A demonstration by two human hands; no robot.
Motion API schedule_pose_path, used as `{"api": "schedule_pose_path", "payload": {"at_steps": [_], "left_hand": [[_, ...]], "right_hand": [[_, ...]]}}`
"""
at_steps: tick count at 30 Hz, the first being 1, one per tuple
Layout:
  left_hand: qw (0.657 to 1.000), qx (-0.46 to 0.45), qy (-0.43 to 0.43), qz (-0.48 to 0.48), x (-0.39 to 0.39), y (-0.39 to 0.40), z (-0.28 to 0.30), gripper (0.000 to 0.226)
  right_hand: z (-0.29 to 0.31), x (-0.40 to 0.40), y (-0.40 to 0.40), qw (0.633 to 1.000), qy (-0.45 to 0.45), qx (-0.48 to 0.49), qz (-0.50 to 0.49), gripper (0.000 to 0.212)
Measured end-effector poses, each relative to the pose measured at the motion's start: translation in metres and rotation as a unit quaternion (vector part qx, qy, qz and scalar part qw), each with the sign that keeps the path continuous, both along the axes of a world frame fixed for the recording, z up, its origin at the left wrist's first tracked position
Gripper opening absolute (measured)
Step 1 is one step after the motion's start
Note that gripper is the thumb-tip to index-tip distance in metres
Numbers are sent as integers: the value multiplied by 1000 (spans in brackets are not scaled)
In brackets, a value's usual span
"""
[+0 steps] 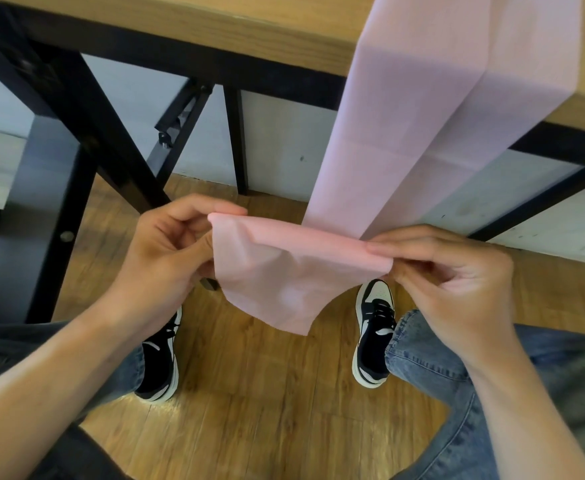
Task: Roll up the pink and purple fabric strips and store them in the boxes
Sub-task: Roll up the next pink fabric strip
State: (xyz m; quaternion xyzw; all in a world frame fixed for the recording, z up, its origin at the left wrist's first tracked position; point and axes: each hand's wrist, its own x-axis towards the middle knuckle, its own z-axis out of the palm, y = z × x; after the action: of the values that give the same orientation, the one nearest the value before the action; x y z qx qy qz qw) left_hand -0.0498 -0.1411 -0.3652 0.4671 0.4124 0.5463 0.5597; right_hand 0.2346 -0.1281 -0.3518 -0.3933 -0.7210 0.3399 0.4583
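Observation:
A long pink fabric strip [398, 133] hangs from the wooden table top [214, 26] down over its edge to my hands below the table. My left hand [166, 247] pinches the strip's left edge between thumb and fingers. My right hand [457, 275] pinches the right edge at the fold. The strip's free end [284, 282] droops loosely between both hands above the floor. No purple strip and no box is in view.
The table's black metal frame and legs [86, 133] stand to the left and behind. Below are my knees in jeans, two dark-and-white shoes [374, 327] and the wooden floor [266, 410]. A white wall runs behind the table.

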Motion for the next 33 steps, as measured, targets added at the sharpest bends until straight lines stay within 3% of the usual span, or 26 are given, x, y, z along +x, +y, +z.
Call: {"api": "schedule_pose_path", "payload": {"at_steps": [5,8,11,15,20,23,33], "left_hand": [[999,-44,-20,-14,2,0,-4,15],[998,-49,-9,-34,3,-1,-9,31],[999,-28,34,-25,4,-1,-7,23],[990,42,132,4,1,2,1,16],[985,86,144,-44,-2,-1,8,27],[979,117,160,-57,0,-3,10,32],[973,143,180,-6,0,-3,7,17]], "right_hand": [[1,-2,-3,997,-51,60,-20,45],[0,-4,-3,993,-73,93,-26,33],[1,-5,-3,993,-62,95,-29,24],[2,-2,-5,999,-30,15,-34,31],[6,0,-2,996,41,-61,-42,41],[3,3,2,993,63,-88,-55,59],[4,5,5,959,166,-214,81,32]]}}
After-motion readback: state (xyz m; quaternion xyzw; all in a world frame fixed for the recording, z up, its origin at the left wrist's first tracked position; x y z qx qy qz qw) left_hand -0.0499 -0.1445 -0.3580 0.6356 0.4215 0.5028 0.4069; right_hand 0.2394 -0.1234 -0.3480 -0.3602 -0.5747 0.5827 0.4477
